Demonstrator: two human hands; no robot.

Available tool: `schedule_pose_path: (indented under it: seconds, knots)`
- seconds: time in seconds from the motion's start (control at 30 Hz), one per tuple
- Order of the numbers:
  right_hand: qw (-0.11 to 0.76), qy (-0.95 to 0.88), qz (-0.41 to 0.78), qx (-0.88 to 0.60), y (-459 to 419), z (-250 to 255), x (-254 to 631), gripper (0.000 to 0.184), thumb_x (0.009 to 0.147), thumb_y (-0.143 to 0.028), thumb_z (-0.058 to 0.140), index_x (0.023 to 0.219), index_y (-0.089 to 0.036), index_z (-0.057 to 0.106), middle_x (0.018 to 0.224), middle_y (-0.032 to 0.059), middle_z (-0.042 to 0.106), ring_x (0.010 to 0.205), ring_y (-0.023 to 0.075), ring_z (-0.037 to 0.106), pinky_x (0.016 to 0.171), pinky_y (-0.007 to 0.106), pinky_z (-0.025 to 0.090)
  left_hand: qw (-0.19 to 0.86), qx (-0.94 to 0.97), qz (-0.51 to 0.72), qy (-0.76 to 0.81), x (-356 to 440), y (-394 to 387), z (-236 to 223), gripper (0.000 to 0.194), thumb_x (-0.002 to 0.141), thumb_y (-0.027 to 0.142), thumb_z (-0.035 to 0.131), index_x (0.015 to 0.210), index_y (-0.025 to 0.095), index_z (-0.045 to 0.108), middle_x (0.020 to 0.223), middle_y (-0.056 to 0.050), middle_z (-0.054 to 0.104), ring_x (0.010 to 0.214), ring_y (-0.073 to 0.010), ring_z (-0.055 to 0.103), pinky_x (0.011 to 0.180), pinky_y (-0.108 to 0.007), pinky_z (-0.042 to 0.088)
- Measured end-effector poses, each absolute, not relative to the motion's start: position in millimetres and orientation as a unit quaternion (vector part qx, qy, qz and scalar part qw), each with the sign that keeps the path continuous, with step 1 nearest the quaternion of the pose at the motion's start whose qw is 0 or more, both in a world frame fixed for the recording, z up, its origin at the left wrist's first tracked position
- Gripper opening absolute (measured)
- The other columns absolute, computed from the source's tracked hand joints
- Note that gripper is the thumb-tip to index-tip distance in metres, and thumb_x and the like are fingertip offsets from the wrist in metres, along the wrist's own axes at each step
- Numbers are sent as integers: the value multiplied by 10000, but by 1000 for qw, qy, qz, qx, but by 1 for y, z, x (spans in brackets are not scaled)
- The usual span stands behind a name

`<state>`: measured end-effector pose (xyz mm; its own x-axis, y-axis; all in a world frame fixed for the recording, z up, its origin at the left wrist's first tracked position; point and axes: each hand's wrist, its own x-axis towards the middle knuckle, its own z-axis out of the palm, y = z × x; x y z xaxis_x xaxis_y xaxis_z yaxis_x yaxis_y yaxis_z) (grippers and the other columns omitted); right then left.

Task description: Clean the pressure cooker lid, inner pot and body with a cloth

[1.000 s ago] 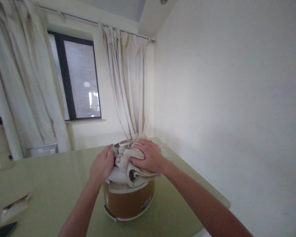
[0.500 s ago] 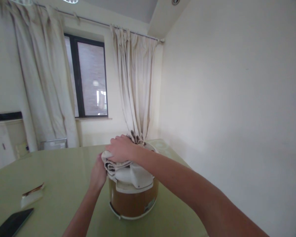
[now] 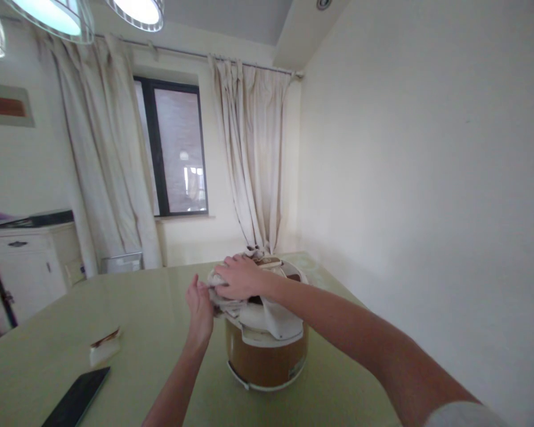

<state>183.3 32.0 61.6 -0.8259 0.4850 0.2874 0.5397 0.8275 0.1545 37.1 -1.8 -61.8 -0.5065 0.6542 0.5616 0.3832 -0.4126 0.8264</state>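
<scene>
A brown rice cooker [image 3: 267, 363] with a white lid [image 3: 276, 320] stands on the pale green table [image 3: 151, 332]. My right hand [image 3: 239, 277] presses a crumpled beige cloth [image 3: 225, 305] onto the left part of the lid, fingers closed over the cloth. Just left of the cooker, my left hand [image 3: 199, 309] is raised on edge with its fingers together, touching the lid's left rim. Most of the cloth is hidden under my right hand.
A dark phone [image 3: 76, 398] lies at the table's near left edge, with a small white packet [image 3: 104, 350] beyond it. A white cabinet [image 3: 26, 267] stands at the left, curtains and a window behind. The wall runs close on the right.
My right hand slid the cloth from the lid's front right across to its left side. My left hand stayed at the left rim. The view shifted, so the cooker now sits further right.
</scene>
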Motion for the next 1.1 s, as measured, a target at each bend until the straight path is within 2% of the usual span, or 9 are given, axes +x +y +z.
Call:
schedule_pose_path:
  seconds: [0.07,0.13,0.3,0.47,0.57,0.7,0.83,0.97,1.1]
  knots:
    - [132,-974,-73,-168,19,69,216,412,1014,-466,592,1291,-177,690,1450,187,627,1322,332,604,1129,514,474,77,529,681,500,42,-12,-42,720,1052,628,342,1635,207,314,1698,-186,384,1568,-313,384,1279,-558,330]
    - [183,-976,-27,-117,16,78,247,339,1033,-392,575,1293,-211,697,1453,140,628,1317,271,600,1149,449,459,80,649,600,461,53,-19,-20,744,1033,606,455,1662,243,298,1714,-158,383,1572,-306,387,1295,-539,304]
    - [433,-852,65,-287,47,70,288,409,1056,-310,474,1428,-200,604,1337,131,678,1283,252,597,1153,458,437,105,765,408,486,65,4,18,898,944,663,584,1678,216,323,1653,-190,474,1514,-368,472,1271,-565,325]
    - [431,-778,268,-370,77,26,287,617,1086,-564,401,1591,-212,441,1507,148,590,1422,269,529,1219,461,373,238,767,360,475,41,63,33,691,828,688,644,1345,231,686,1383,-98,737,1300,-322,659,1193,-458,450]
    - [471,-772,250,-345,76,18,286,580,1087,-532,425,1575,-222,451,1513,143,560,1428,252,497,1233,437,345,290,761,360,455,51,99,45,603,703,689,729,1109,244,775,1198,-86,813,1202,-351,701,1138,-465,493]
    - [492,-784,113,-361,60,27,292,388,1068,-365,504,1430,-246,576,1395,118,581,1348,247,507,1190,428,370,328,786,337,401,100,140,61,418,570,556,845,886,286,802,1112,-69,832,1179,-349,713,1151,-450,476]
    - [468,-802,58,-368,50,32,297,263,1064,-284,528,1278,-259,678,1326,74,639,1301,231,536,1140,403,370,377,799,300,360,132,158,69,305,518,437,892,756,280,785,933,-56,837,996,-311,765,997,-424,578]
    - [457,-824,93,-321,56,31,296,305,1089,-254,488,1017,-239,784,1101,45,738,1174,205,611,1098,368,379,389,783,322,363,120,152,66,315,525,485,888,722,264,778,837,-43,821,933,-316,766,955,-438,596]
    - [464,-823,90,-315,60,31,295,322,1076,-234,507,980,-218,814,1049,53,758,1089,195,636,1055,351,417,390,731,392,399,89,129,59,368,666,589,809,781,240,795,865,-71,811,999,-329,758,913,-432,606]
